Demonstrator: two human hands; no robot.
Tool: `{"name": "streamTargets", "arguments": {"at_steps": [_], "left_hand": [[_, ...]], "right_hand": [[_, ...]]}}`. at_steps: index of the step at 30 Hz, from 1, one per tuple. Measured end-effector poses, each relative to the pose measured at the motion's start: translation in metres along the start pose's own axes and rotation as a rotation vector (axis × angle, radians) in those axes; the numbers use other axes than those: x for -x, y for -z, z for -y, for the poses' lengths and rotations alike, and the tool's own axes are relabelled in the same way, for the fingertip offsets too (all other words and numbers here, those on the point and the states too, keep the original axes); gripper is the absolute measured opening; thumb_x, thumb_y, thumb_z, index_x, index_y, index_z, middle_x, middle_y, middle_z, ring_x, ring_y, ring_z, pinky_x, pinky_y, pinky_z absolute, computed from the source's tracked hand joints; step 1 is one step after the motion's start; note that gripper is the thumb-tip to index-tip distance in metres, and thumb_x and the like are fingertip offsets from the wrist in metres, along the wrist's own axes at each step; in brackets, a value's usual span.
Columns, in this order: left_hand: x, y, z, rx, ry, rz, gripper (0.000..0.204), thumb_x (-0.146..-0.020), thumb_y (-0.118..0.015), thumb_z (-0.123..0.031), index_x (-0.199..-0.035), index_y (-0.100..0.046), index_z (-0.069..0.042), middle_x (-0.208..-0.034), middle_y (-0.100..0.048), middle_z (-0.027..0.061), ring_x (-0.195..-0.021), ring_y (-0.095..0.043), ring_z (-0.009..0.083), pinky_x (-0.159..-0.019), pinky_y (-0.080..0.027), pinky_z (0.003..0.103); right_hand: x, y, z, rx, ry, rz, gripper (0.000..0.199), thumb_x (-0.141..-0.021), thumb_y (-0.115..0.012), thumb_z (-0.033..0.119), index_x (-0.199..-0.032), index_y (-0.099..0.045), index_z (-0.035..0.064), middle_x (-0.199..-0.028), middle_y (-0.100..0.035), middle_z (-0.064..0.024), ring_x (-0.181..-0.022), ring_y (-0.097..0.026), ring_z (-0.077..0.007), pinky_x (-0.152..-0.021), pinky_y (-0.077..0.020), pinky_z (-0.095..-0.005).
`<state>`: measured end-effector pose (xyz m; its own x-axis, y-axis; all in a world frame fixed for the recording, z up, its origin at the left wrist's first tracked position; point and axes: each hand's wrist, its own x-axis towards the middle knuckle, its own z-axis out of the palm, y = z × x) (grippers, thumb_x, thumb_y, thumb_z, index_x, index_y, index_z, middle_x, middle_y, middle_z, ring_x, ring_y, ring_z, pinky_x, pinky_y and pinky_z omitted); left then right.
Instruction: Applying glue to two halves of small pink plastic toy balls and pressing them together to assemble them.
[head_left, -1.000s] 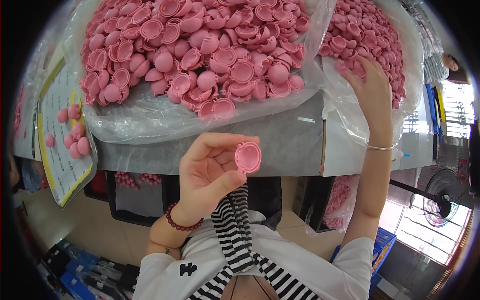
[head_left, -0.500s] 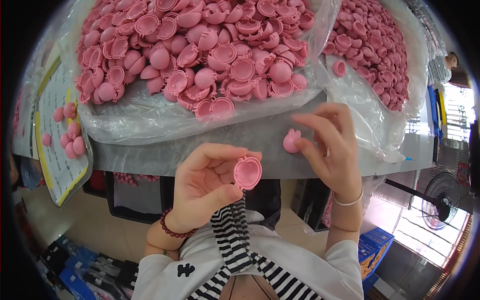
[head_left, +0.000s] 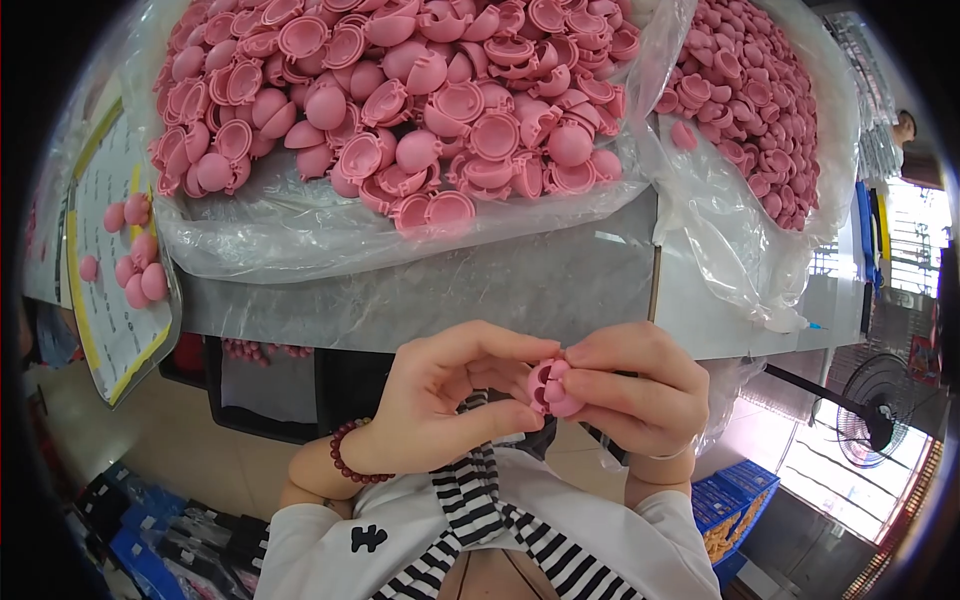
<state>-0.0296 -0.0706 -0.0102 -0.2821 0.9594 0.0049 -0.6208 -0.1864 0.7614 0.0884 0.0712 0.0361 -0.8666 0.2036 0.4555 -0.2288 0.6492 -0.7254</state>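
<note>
Head view: both hands meet close to the person's chest, just below the front edge of the desk [head_left: 560, 290]. The left hand [head_left: 450, 400] and the right hand [head_left: 635, 390] together pinch two small pink shell halves [head_left: 553, 388]; the fingers of each hand are curled in narrow around the pieces, thumbs and forefingers pressing from opposite sides, so the two halves sit face to face between them. Held this way, near the body and off the desk, the pieces can be lined up and squeezed with both thumbs. A dark red bead bracelet [head_left: 352, 458] circles the left wrist, and a thin bangle [head_left: 668, 455] shows at the right wrist.

On the desk above the hands lies a big heap of pink half shells [head_left: 400, 100] on a clear plastic sheet [head_left: 300, 235], the sheet keeping the loose pieces gathered. To the right a second heap of pink parts [head_left: 755, 110] fills a clear bag [head_left: 730, 250] that hangs over the desk edge. Both stand within arm's reach. At the far left, a few closed pink balls [head_left: 135, 260] rest on a yellow-edged printed sheet [head_left: 110, 330], well apart from the heaps. A floor fan [head_left: 875, 405] stands at the lower right
</note>
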Motion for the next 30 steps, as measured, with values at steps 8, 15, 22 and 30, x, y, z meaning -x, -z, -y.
{"name": "streamTargets", "arguments": {"at_steps": [8, 15, 22, 30], "left_hand": [[0.0, -0.002, 0.0, -0.01, 0.034, -0.005, 0.039, -0.071, -0.064, 0.006, -0.107, -0.048, 0.006, -0.101, -0.056, 0.013, -0.091, -0.057, 0.0168, -0.082, -0.046, 0.029], [0.001, -0.004, 0.001, -0.008, 0.071, -0.006, 0.038, -0.07, -0.066, 0.005, -0.105, -0.051, 0.007, -0.098, -0.059, 0.015, -0.089, -0.059, 0.0176, -0.081, -0.048, 0.028], [0.0, -0.003, 0.0, -0.116, 0.056, -0.012, 0.036, -0.069, -0.066, 0.007, -0.103, -0.054, 0.007, -0.096, -0.06, 0.0149, -0.083, -0.061, 0.0171, -0.077, -0.049, 0.027], [-0.007, -0.006, 0.012, -0.054, -0.148, 0.056, 0.044, -0.062, -0.077, -0.006, -0.097, -0.05, 0.002, -0.104, -0.053, 0.0153, -0.105, -0.049, 0.018, -0.086, -0.042, 0.032]], "right_hand": [[0.007, 0.0, 0.0, 0.208, 0.126, -0.001, 0.026, -0.058, -0.066, 0.001, -0.084, -0.064, -0.0005, -0.09, -0.061, -0.0096, -0.074, -0.059, -0.0198, -0.061, -0.05, -0.0261], [0.016, -0.006, -0.005, 0.216, 0.207, -0.065, 0.026, -0.059, -0.066, 0.001, -0.084, -0.064, 0.0004, -0.089, -0.061, -0.0094, -0.075, -0.06, -0.0198, -0.061, -0.0502, -0.0253], [0.018, -0.007, -0.002, 0.273, 0.143, -0.006, 0.028, -0.06, -0.068, 0.004, -0.087, -0.064, 0.0047, -0.089, -0.061, -0.007, -0.079, -0.059, -0.0194, -0.058, -0.0471, -0.0258], [0.02, -0.021, 0.005, 0.17, -0.026, -0.203, 0.033, -0.059, -0.075, 0.014, -0.088, -0.06, 0.0062, -0.091, -0.06, -0.0083, -0.08, -0.057, -0.0222, -0.062, -0.0464, -0.0305]]}}
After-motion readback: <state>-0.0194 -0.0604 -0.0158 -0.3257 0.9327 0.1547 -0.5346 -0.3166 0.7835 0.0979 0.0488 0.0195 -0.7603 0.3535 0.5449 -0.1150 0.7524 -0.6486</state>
